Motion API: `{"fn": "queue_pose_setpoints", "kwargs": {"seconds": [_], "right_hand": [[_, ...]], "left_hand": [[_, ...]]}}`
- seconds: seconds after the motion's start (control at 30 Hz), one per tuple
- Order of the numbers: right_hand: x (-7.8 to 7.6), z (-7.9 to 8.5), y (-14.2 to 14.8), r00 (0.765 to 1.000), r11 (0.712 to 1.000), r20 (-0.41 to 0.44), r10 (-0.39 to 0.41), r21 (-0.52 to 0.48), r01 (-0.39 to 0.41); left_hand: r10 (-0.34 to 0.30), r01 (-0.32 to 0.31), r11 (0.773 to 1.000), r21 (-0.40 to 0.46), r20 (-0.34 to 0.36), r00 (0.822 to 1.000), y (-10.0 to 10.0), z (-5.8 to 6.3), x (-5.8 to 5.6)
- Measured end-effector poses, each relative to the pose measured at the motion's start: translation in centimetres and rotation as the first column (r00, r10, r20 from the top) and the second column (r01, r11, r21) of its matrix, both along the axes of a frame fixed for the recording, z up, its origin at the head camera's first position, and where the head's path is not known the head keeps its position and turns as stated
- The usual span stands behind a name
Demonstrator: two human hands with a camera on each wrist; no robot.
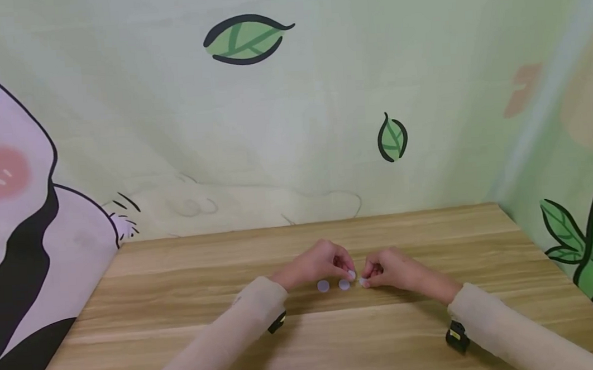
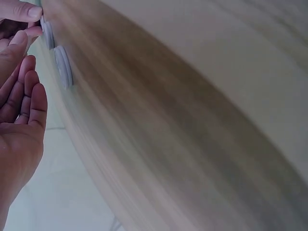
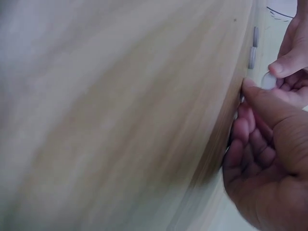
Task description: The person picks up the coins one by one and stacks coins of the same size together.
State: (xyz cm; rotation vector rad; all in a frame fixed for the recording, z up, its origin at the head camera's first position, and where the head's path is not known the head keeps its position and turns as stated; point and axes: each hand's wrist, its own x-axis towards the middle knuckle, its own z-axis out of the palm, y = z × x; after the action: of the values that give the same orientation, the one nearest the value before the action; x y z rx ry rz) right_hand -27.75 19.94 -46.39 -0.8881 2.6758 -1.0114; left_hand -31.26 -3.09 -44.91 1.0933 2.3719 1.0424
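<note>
My left hand pinches a small white round disc between thumb and fingers, just over the table. In the right wrist view this pinched disc shows nearly face-on. Close by on the right, my right hand holds another white disc at the tabletop, mostly covered by its thumb and fingers. Two more pale discs lie flat to the left of that one, a left disc and a middle disc below the left fingertips. Seen from the left wrist, the nearer lying disc has a ridged edge.
A wood-grain table carries all of this. Behind it hangs a pale green cloth printed with leaves, with a panda drawing at the left. Dark wrist devices sit under both beige sleeves.
</note>
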Motion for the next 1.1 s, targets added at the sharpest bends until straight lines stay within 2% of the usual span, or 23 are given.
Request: {"fn": "queue_pose_setpoints", "kwargs": {"seconds": [0.4,0.67,0.83,1.1], "right_hand": [[0.6,0.2,0.0,0.995,0.995,-0.059,-0.081,0.049,0.084],[0.7,-0.1,0.1,0.991,0.996,-0.119,-0.066,0.060,0.073],[0.8,0.1,0.3,0.994,0.997,-0.097,-0.050,0.052,0.055],[1.0,0.4,0.4,0.996,0.998,-0.079,-0.027,0.051,0.031]], "left_hand": [[0.006,-0.006,0.999,-0.042,-0.009,1.000,1.6,-0.3,-0.1],[0.022,-0.022,0.997,-0.075,0.003,1.000,2.0,-0.7,-0.3],[0.000,0.000,0.997,-0.074,0.003,1.000,2.4,-0.7,-0.3],[0.016,-0.017,0.993,-0.116,-0.004,1.000,3.0,-0.8,0.0]]}}
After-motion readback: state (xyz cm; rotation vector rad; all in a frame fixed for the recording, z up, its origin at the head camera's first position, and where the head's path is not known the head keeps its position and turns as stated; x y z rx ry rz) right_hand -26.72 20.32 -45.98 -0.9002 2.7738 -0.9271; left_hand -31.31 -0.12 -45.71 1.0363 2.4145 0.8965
